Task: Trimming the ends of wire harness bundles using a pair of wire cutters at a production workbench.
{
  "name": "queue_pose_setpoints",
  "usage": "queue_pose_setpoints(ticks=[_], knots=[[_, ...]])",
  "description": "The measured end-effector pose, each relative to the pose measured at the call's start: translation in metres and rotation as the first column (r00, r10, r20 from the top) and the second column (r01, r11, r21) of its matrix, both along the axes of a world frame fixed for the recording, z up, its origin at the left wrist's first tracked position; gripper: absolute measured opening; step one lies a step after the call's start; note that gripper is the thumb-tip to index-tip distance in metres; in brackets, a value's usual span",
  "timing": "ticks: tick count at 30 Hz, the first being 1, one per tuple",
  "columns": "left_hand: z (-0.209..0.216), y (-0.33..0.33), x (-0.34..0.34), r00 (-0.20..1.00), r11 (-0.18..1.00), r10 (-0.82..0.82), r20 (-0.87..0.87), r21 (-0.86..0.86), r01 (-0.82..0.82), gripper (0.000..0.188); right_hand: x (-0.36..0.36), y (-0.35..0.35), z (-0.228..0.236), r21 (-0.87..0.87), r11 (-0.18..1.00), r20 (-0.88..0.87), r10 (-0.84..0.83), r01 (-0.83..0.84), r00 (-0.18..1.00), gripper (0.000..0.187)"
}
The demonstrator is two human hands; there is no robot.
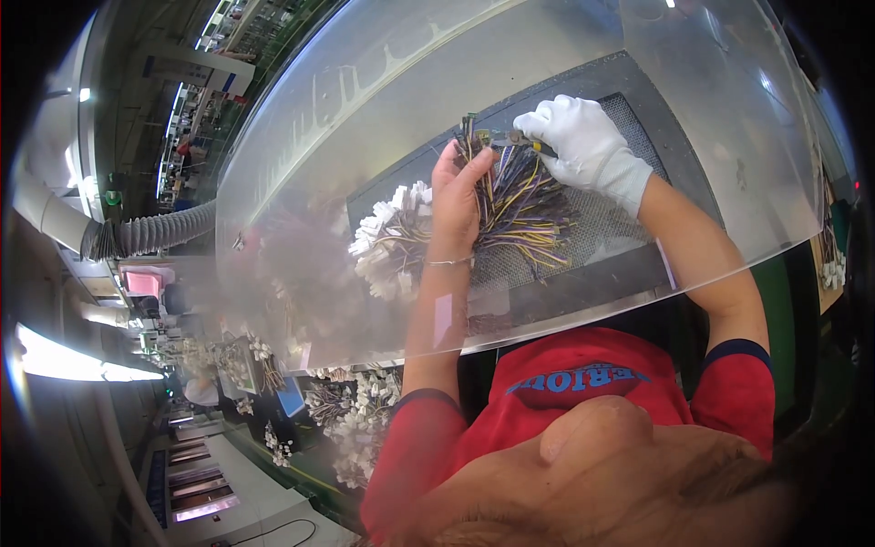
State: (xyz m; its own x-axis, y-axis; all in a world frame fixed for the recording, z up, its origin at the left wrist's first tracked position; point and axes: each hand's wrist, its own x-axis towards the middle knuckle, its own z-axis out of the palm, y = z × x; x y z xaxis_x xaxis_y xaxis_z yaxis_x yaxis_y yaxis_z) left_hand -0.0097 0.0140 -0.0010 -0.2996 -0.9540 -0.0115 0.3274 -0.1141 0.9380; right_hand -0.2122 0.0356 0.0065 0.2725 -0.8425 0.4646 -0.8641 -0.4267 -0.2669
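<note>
My bare left hand (458, 201) is closed around a bundle of thin wires (524, 211), dark, yellow and purple, near their upper ends. The wires' loose ends fan out to the lower right. White connectors (387, 228) on wires cluster left of my left wrist. My right hand (583, 141), in a white glove, grips a small pliers-like metal tool (516, 139) with a yellow part. Its jaws are beside the top of the bundle, close to my left fingertips; whether they touch a wire cannot be made out.
A clear curved shield (547, 333) spans above my forearms. Under the wires lies a dark mesh panel (606, 223) in a grey frame. More white-connector wire bundles (360, 428) lie at the lower left, near a blue tray (291, 397). A ribbed duct (169, 228) stands left.
</note>
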Motion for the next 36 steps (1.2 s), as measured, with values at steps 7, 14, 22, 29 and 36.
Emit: queue_pose_setpoints(ticks=[7,14,22,29,36], knots=[[0.0011,-0.0007,0.0008,0.997,0.997,-0.059,-0.054,0.041,0.061,0.015,0.0002,-0.0014,0.0014,0.052,0.999,-0.071,0.006,-0.003,0.997,0.028],[0.0027,0.0005,0.0004,0.998,0.996,-0.066,-0.023,0.052,0.067,0.014,0.0007,-0.0007,0.0012,0.029,1.0,-0.055,0.008,-0.006,0.998,0.026],[-0.0001,-0.001,0.0035,0.997,0.998,-0.061,0.05,0.031,0.06,0.017,0.0014,0.0,0.0036,0.083,0.997,-0.062,-0.004,0.009,0.998,0.024],[-0.002,-0.0018,0.0017,0.999,0.999,0.042,-0.009,-0.007,-0.042,0.025,0.0015,0.0015,0.0057,0.147,0.989,-0.055,-0.019,0.027,0.998,0.022],[-0.0012,0.0021,-0.0031,0.983,0.985,0.156,0.099,-0.087,-0.147,0.03,0.0007,-0.0003,0.0036,0.131,0.991,-0.07,-0.001,0.01,0.998,0.022]])
